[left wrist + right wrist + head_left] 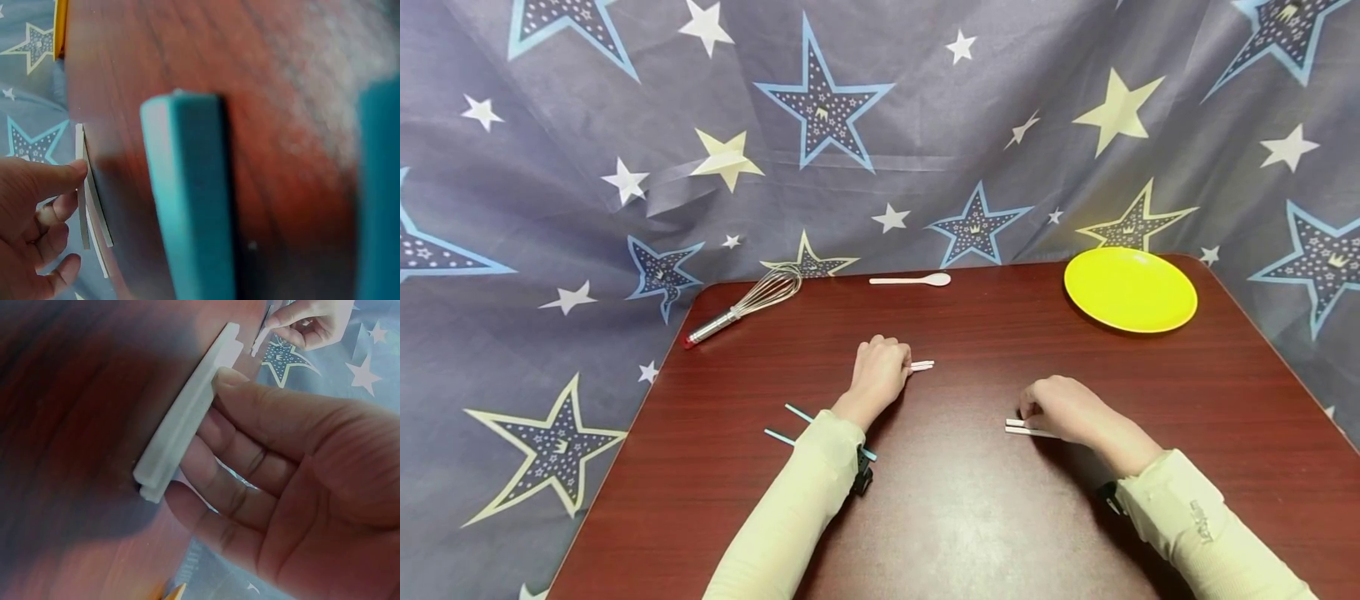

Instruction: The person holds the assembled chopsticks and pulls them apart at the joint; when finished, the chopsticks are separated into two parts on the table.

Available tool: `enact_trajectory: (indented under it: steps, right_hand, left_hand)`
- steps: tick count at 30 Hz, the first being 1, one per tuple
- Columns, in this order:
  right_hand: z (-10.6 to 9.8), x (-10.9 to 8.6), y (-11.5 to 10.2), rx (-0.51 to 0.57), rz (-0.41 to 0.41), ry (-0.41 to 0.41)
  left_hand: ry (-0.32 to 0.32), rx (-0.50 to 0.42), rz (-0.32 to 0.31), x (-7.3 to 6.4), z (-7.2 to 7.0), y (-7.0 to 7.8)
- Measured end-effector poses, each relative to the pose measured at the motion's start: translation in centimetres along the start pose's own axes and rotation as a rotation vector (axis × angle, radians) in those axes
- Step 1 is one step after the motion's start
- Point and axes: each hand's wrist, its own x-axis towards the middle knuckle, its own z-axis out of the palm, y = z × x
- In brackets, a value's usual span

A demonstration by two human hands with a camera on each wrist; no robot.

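Observation:
My left hand (880, 368) pinches a small bunch of thin white sticks (922, 365) between thumb and forefinger, left of the table's middle. In the left wrist view those sticks (81, 147) fan slightly apart below the fingertips. Farther right and closer to me, my right hand (1063, 408) holds two white sticks (1017, 427) side by side. The right wrist view shows its thumb on top of these sticks (187, 419) and the fingers beneath, close over the table. Two light blue sticks (778, 436) lie under my left forearm, partly hidden by the sleeve.
Along the back of the dark red table (970, 333) lie a wire whisk (752, 302) with a red-tipped handle at left and a white spoon (917, 280). A yellow plate (1131, 290) sits at the back right. A star-patterned cloth (910, 108) hangs behind.

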Motion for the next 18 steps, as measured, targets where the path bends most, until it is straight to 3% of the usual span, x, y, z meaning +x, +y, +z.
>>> enact_trajectory:
  steps: [7, 18]
  right_hand:
    - [0.05, -0.04, 0.03, 0.009, -0.026, 0.018]
    - [0.01, -0.07, -0.09, 0.013, -0.034, 0.017]
  left_hand:
    - [-0.028, 0.029, -0.005, 0.16, 0.21, -0.04]
    - [-0.008, 0.049, 0.001, 0.28, 0.28, -0.03]
